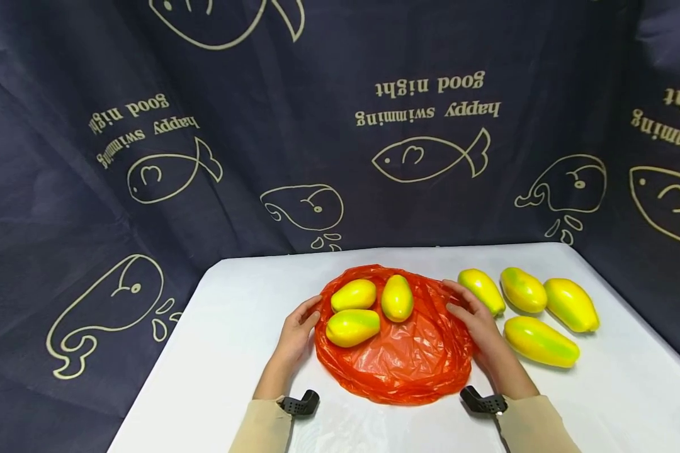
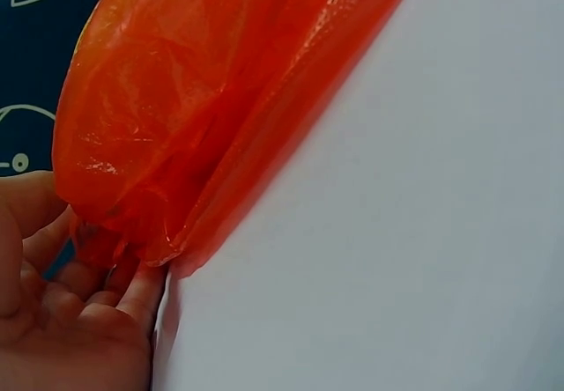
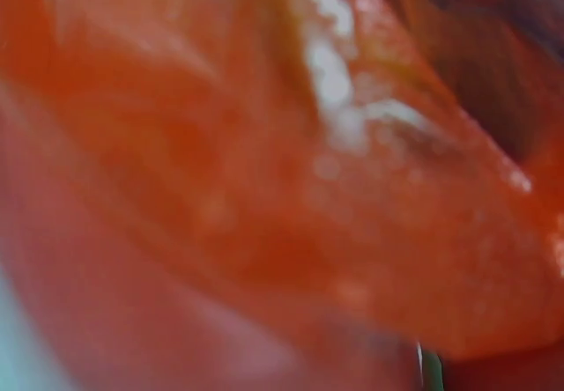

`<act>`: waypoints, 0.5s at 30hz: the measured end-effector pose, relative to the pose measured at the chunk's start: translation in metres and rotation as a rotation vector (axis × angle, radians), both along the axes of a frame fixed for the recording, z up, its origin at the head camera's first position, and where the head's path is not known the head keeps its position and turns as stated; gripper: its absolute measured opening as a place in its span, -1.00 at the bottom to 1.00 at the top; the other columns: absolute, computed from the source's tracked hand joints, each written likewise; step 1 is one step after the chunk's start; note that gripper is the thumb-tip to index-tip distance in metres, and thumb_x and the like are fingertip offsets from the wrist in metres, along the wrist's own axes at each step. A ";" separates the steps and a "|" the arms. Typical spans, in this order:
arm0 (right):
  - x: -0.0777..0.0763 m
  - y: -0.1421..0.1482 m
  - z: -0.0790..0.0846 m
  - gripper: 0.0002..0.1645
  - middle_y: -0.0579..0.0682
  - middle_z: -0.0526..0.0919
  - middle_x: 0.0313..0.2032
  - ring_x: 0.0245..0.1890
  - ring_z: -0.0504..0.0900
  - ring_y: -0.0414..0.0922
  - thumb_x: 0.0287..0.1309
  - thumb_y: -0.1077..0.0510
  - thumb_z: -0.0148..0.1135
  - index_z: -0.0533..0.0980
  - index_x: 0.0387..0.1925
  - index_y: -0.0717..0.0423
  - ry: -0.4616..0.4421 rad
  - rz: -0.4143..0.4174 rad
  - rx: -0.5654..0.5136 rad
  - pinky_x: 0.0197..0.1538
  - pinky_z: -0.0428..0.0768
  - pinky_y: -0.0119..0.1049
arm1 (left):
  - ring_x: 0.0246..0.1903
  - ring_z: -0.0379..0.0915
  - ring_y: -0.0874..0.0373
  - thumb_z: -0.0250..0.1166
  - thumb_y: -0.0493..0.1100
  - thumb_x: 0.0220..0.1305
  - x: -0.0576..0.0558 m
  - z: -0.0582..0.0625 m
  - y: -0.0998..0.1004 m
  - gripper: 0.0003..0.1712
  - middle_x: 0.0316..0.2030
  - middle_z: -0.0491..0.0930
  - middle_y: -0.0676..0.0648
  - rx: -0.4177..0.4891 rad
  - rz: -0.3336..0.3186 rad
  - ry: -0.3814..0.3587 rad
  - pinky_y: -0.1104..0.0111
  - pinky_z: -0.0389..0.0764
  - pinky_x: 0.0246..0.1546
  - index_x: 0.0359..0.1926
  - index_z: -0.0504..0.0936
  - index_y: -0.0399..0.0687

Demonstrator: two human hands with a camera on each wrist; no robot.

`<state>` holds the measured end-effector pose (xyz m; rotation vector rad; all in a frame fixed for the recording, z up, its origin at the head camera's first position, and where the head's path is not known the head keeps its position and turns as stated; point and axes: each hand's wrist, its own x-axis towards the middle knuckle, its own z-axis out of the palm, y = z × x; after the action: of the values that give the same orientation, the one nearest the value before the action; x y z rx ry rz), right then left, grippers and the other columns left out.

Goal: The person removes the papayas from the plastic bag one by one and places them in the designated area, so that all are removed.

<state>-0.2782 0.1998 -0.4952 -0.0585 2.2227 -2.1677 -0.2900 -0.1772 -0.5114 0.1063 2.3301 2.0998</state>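
Red plastic bag [image 1: 408,365] lies spread mid-surface [image 1: 221,365], between the hands. Left hand [image 1: 296,335] grips gathered film at its edge; right hand [image 1: 481,324] touches the opposite side, but can't tell if it grips: right-wrist view is blurred red film. Hands on opposite sides probably keep the thin film from folding in. Three yellow fruits [image 1: 352,328] sit within the rim, likely weighing the film down. Four loose fruits [image 1: 541,341] sit beyond the right hand, clear of the bag.
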 end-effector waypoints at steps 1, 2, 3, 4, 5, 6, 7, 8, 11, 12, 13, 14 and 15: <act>0.000 -0.001 -0.001 -0.35 0.03 0.18 0.48 0.22 0.37 -0.22 0.46 0.07 0.06 0.19 0.50 -0.17 0.004 0.005 -0.002 0.07 0.63 -0.49 | 0.33 0.36 -0.07 0.09 -0.21 0.49 0.000 0.000 -0.001 -0.52 0.34 0.45 -0.19 0.005 0.004 -0.003 0.10 0.41 0.39 0.38 0.44 -0.05; 0.000 -0.001 -0.002 -0.36 0.03 0.19 0.47 0.22 0.37 -0.22 0.46 0.09 0.06 0.20 0.50 -0.15 0.008 0.008 -0.004 0.07 0.62 -0.49 | 0.33 0.37 -0.06 0.09 -0.21 0.49 0.000 -0.001 -0.001 -0.53 0.33 0.46 -0.20 0.008 0.007 -0.004 0.12 0.42 0.38 0.38 0.44 -0.05; 0.000 -0.001 -0.003 -0.36 0.03 0.20 0.47 0.22 0.36 -0.23 0.46 0.10 0.06 0.20 0.50 -0.14 0.012 0.010 -0.003 0.07 0.62 -0.50 | 0.32 0.37 -0.06 0.09 -0.20 0.50 0.000 -0.001 -0.001 -0.52 0.33 0.46 -0.20 0.010 0.006 -0.003 0.14 0.43 0.37 0.38 0.44 -0.06; 0.000 -0.001 -0.004 -0.36 0.04 0.20 0.46 0.21 0.36 -0.23 0.46 0.11 0.05 0.21 0.50 -0.12 0.015 0.010 -0.003 0.07 0.62 -0.50 | 0.32 0.38 -0.04 0.10 -0.20 0.49 0.000 -0.001 -0.001 -0.53 0.32 0.46 -0.20 0.013 0.006 -0.007 0.17 0.44 0.36 0.38 0.44 -0.05; 0.000 -0.001 -0.004 -0.37 0.04 0.21 0.45 0.21 0.36 -0.24 0.46 0.12 0.05 0.21 0.49 -0.12 0.018 0.011 -0.004 0.07 0.61 -0.51 | 0.31 0.38 -0.03 0.10 -0.20 0.49 0.000 -0.001 -0.001 -0.53 0.32 0.47 -0.18 0.019 0.008 -0.014 0.21 0.45 0.35 0.37 0.44 -0.04; 0.000 -0.001 -0.005 -0.37 0.04 0.22 0.44 0.20 0.36 -0.24 0.46 0.13 0.04 0.21 0.49 -0.11 0.020 0.011 -0.006 0.07 0.61 -0.51 | 0.31 0.38 -0.01 0.11 -0.20 0.49 0.000 0.000 -0.002 -0.53 0.32 0.47 -0.17 0.029 0.010 -0.021 0.25 0.46 0.34 0.37 0.45 -0.03; 0.000 -0.001 -0.006 -0.37 0.04 0.22 0.44 0.20 0.36 -0.24 0.46 0.14 0.04 0.22 0.49 -0.11 0.026 0.012 -0.003 0.07 0.61 -0.51 | 0.30 0.39 -0.01 0.10 -0.20 0.49 0.000 0.000 -0.001 -0.53 0.32 0.47 -0.18 0.035 0.010 -0.020 0.28 0.48 0.32 0.37 0.45 -0.04; 0.000 -0.001 -0.007 -0.38 0.04 0.23 0.44 0.20 0.37 -0.25 0.46 0.15 0.03 0.22 0.49 -0.11 0.030 0.012 0.001 0.07 0.61 -0.51 | 0.30 0.40 -0.02 0.10 -0.21 0.49 0.000 0.001 -0.001 -0.53 0.31 0.47 -0.19 0.036 0.012 -0.015 0.31 0.49 0.29 0.37 0.45 -0.05; -0.001 -0.001 -0.008 -0.38 0.03 0.23 0.45 0.21 0.37 -0.27 0.46 0.15 0.03 0.22 0.49 -0.11 0.032 0.016 -0.002 0.08 0.60 -0.51 | 0.28 0.42 -0.03 0.10 -0.23 0.49 0.000 0.004 0.000 -0.54 0.29 0.49 -0.22 0.044 0.021 -0.007 0.34 0.52 0.26 0.36 0.45 -0.10; -0.001 -0.001 -0.008 -0.38 0.03 0.23 0.45 0.21 0.37 -0.28 0.46 0.16 0.03 0.23 0.48 -0.12 0.031 0.014 -0.002 0.08 0.60 -0.51 | 0.28 0.42 -0.05 0.10 -0.23 0.49 0.000 0.005 0.000 -0.54 0.29 0.49 -0.23 0.041 0.022 -0.003 0.32 0.52 0.26 0.36 0.45 -0.11; -0.001 0.000 -0.008 -0.37 0.02 0.22 0.45 0.21 0.37 -0.28 0.45 0.16 0.03 0.23 0.48 -0.12 0.030 0.013 -0.002 0.08 0.60 -0.51 | 0.28 0.42 -0.06 0.10 -0.24 0.49 0.000 0.006 0.000 -0.54 0.29 0.49 -0.24 0.037 0.022 0.000 0.28 0.52 0.27 0.36 0.45 -0.12; -0.001 0.000 -0.008 -0.38 0.02 0.22 0.45 0.21 0.37 -0.29 0.45 0.15 0.04 0.23 0.48 -0.12 0.028 0.011 -0.005 0.07 0.61 -0.51 | 0.28 0.42 -0.07 0.10 -0.24 0.48 0.001 0.008 0.000 -0.54 0.29 0.49 -0.24 0.028 0.023 0.005 0.24 0.52 0.29 0.35 0.45 -0.13; -0.001 0.000 -0.008 -0.38 0.01 0.22 0.45 0.21 0.36 -0.29 0.45 0.14 0.04 0.23 0.48 -0.12 0.028 0.010 -0.006 0.07 0.61 -0.51 | 0.28 0.42 -0.08 0.10 -0.24 0.49 0.001 0.010 0.001 -0.54 0.29 0.49 -0.25 0.016 0.022 0.010 0.19 0.51 0.30 0.36 0.44 -0.14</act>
<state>-0.2792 0.1996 -0.5030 -0.1000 2.2259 -2.1822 -0.2893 -0.1764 -0.5016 0.0921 2.3306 2.1331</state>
